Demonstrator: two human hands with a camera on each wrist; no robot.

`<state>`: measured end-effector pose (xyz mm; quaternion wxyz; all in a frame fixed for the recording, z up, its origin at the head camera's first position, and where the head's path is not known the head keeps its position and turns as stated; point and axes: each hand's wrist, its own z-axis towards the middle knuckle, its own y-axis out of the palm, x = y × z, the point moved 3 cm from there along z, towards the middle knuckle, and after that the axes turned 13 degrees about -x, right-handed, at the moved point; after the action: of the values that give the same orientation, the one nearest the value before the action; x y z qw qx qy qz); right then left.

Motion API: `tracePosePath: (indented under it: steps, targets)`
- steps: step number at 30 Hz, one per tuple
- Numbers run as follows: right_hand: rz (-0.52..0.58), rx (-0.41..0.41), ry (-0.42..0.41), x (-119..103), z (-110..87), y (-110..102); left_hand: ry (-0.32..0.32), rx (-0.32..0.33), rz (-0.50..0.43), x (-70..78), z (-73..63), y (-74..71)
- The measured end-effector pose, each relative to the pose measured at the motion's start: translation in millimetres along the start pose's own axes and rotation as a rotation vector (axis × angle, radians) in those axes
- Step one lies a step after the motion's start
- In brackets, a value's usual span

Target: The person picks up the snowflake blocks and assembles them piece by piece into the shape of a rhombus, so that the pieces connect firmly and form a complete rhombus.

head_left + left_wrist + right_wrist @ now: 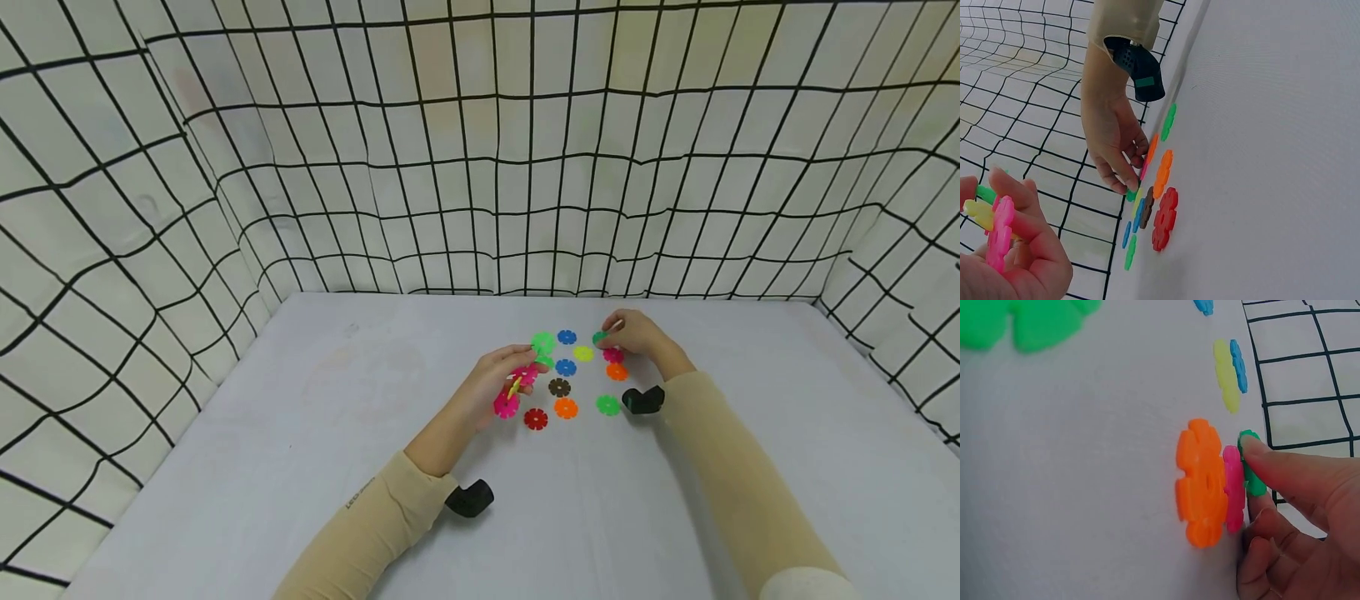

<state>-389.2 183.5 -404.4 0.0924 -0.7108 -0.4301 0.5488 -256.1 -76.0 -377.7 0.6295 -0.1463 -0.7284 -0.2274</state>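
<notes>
My left hand (487,385) holds a small cluster of notched plastic snowflake discs, with pink (1001,234), yellow (980,214) and green (986,194) ones showing. How they join is partly hidden by the fingers. At the far right of the group, my right hand (639,333) pinches a dark green snowflake disc (1254,465) between thumb and finger, close to the table. Right beside it lie a pink disc (1234,489) and an orange disc (1201,484). A yellow disc (583,353) and two blue discs (566,367) lie between the hands.
Nearer on the white table (570,517) are a brown disc (559,387), a red disc (536,418), another orange disc (566,408) and a green disc (608,405). A light green disc (543,342) lies beyond the left hand. Black netting (495,167) rises behind the table.
</notes>
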Motion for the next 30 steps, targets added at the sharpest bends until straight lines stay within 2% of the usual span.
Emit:
tracePosePath:
  steps: [5, 21, 26, 30]
  targets:
    - [0.063, -0.002, -0.028, 1, -3.2, -2, -0.006, 0.002, 0.008, -0.1, -0.1, -0.2]
    - [0.153, 0.016, -0.080, -4, -23.6, -14, -0.001, -0.035, 0.009, 0.3, -0.2, 1.1]
    - [0.205, 0.000, -0.118, -8, -30.7, -14, -0.002, -0.023, 0.005, 0.0, 0.0, 1.2]
    - [0.251, 0.003, -0.180, -15, -37.6, -12, 0.004, -0.016, 0.020, 1.6, -0.9, 2.0]
